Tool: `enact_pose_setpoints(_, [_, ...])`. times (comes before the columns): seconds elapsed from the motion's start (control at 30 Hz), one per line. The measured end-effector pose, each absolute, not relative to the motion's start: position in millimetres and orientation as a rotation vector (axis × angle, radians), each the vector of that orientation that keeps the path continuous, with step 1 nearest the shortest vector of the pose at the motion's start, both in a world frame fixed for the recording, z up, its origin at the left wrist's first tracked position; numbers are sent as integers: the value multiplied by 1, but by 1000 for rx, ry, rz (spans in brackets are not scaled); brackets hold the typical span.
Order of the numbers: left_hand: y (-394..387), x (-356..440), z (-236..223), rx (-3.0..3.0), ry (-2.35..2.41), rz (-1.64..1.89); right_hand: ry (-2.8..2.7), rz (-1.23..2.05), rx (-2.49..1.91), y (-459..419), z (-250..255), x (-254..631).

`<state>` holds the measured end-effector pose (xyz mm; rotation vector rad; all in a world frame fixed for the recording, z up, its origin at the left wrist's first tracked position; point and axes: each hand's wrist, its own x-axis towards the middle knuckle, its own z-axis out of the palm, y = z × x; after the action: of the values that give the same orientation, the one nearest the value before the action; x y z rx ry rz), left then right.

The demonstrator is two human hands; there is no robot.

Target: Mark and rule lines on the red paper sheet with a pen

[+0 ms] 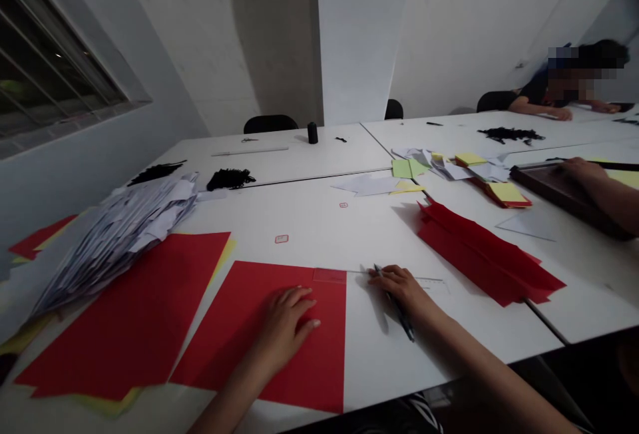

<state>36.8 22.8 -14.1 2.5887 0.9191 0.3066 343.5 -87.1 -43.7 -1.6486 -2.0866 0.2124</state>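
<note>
A sheet of red paper (219,347) lies flat in front of me. My left hand (287,324) rests on it, palm down, with its fingers stretched out. To the right of the sheet, my right hand (397,287) is closed around a dark pen (403,319), whose upper end points back toward me. A clear ruler (329,275) overlaps the top right corner of the red sheet and runs rightward beneath my right hand. I cannot tell whether the pen's tip touches the ruler or the table.
More red sheets (134,314) and a heap of white papers (124,234) lie at left. Folded red paper (484,254) stands at right. Farther back are black cord bundles (230,178) and a thread spool (312,133). Another person's hand (584,174) rests on a dark tray (544,188).
</note>
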Motion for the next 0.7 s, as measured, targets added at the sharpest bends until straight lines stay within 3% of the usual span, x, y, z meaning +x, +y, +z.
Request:
enact_pose_setpoints(0.27, [36,93,-15,2548,924,659,-1987,205,-1599,-80,-48,336])
enact_pose_setpoints(0.7, [18,99,-40,2630,911,512,-1914,249,-1583,-82,-50,334])
